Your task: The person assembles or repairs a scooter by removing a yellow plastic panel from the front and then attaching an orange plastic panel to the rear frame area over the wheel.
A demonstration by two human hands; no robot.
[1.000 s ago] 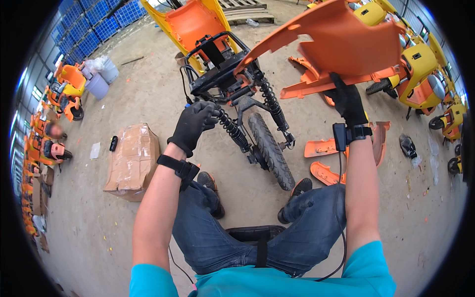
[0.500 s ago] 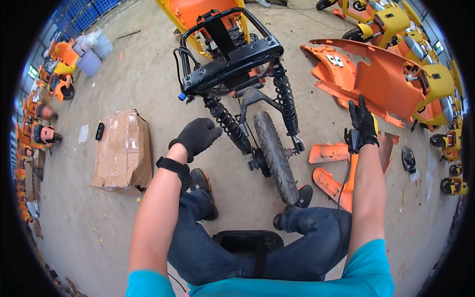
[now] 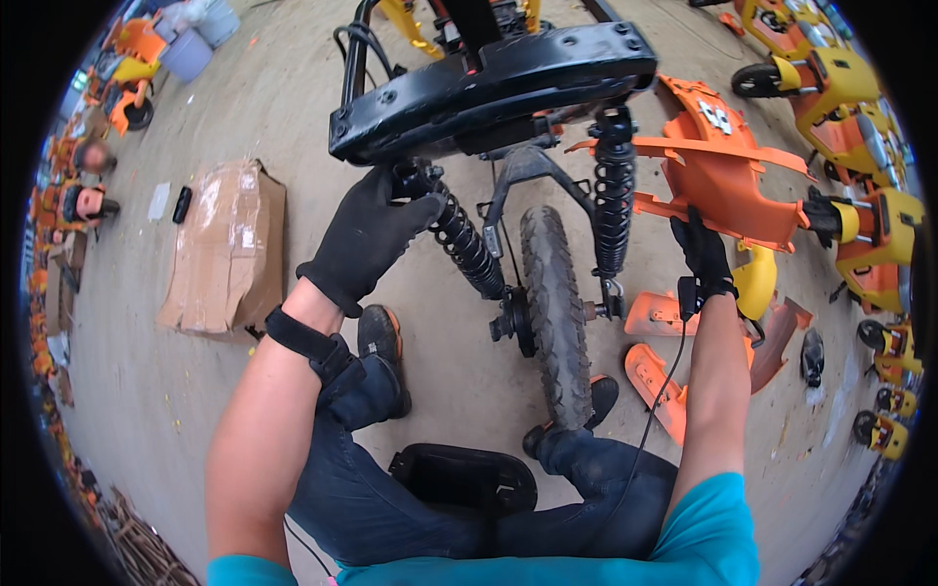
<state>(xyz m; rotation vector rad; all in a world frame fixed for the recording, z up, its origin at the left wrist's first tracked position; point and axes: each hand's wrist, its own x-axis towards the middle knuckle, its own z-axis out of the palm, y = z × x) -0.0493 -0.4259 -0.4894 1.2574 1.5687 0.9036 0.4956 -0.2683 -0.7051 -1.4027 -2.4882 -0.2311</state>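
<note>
In front of me stands the bare rear end of a scooter, with a black metal frame (image 3: 498, 93), a tyred wheel (image 3: 553, 313) and two coil-spring shock absorbers. My gloved left hand (image 3: 362, 239) is at the upper end of the left shock absorber (image 3: 469, 249), just below the frame bar. Its thumb lies across the near side, and its other fingers are partly hidden behind. To the right of the right shock absorber (image 3: 616, 195), my gloved right hand (image 3: 702, 254) is held out with its fingers stretched, holding nothing. Beyond it lies a large orange body panel (image 3: 733, 190).
A taped cardboard box (image 3: 223, 249) sits on the floor to the left. Smaller orange panels (image 3: 657, 386) and a yellow part (image 3: 756, 281) lie at the right. Yellow scooters (image 3: 842, 83) line the right side. Below me is a black seat-like object (image 3: 469, 476).
My left hand has moved forward from beside the left shock absorber to its upper end. The scooter frame appears closer. My right hand stays out to the right, fingers still stretched.
</note>
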